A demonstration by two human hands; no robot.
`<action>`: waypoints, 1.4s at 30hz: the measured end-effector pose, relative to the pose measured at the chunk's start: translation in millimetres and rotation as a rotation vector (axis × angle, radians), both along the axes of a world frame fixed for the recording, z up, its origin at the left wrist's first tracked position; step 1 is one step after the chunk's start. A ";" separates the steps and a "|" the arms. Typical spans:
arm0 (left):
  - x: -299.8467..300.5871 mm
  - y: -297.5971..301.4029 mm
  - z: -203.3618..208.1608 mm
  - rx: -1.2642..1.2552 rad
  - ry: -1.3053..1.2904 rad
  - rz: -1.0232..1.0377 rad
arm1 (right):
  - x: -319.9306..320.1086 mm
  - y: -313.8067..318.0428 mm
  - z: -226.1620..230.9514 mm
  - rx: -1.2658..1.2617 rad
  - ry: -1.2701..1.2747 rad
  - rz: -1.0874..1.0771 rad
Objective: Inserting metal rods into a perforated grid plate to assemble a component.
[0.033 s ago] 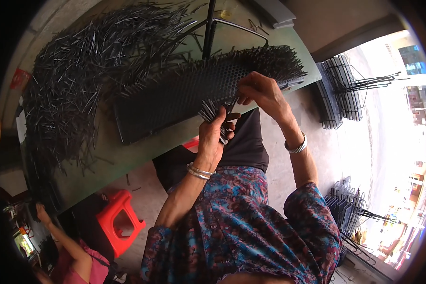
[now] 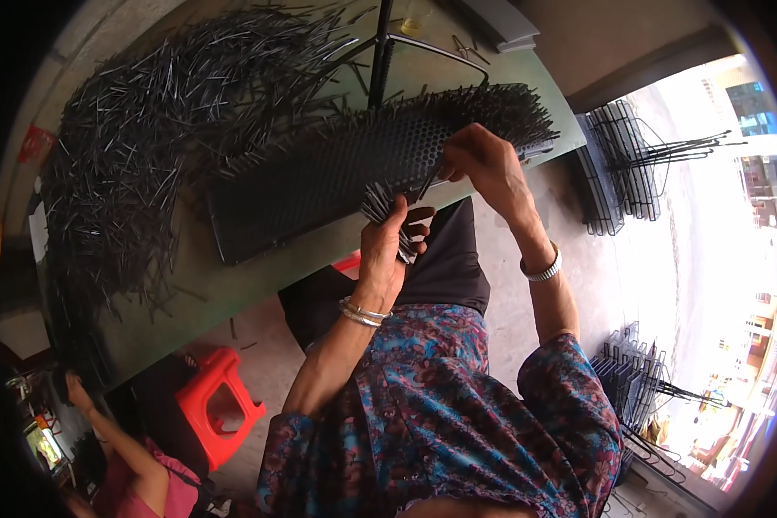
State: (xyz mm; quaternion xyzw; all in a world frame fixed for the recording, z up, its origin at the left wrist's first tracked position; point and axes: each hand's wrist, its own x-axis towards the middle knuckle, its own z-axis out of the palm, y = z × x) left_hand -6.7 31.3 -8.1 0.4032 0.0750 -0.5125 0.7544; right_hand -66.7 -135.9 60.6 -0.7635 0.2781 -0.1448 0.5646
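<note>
Pile: a big heap of thin black pins [image 2: 138, 147] covers the left part of the green table [image 2: 233, 293], well apart from both hands.
Panel: a black perforated panel [image 2: 319, 173] lies on the table, between the pile and the hands; many pins already stand along its far edge.
Left hand: the left hand [image 2: 387, 250] is closed around a small bundle [image 2: 380, 205] of pins, held fanned just below the near edge of the panel.
Right hand: the right hand [image 2: 483, 164] is at the right part of the panel, with the fingers pinched narrow on one pin [image 2: 429, 183] that goes from the bundle toward the holes. The tip of this pin is too small to see clearly.
Position: the bundle is between the two hands, close to the right fingers and just beside the panel.
Risk: I think the bundle may slip and scatter on the floor if the left grip loosens while one pin is pulled out. The single pin may also miss its hole, because the holes are small and dense.
</note>
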 end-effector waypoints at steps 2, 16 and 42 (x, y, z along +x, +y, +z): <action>3.0 1.7 -3.9 0.045 0.081 -0.033 | 0.1 -8.0 4.6 -0.177 -0.070 -0.067; 2.2 7.8 -5.3 -0.089 0.098 0.001 | 25.7 -39.2 -18.7 -0.771 -0.090 -0.301; -2.6 2.5 16.3 -0.100 0.024 -0.089 | 23.1 -33.5 -27.5 -1.063 0.098 -0.266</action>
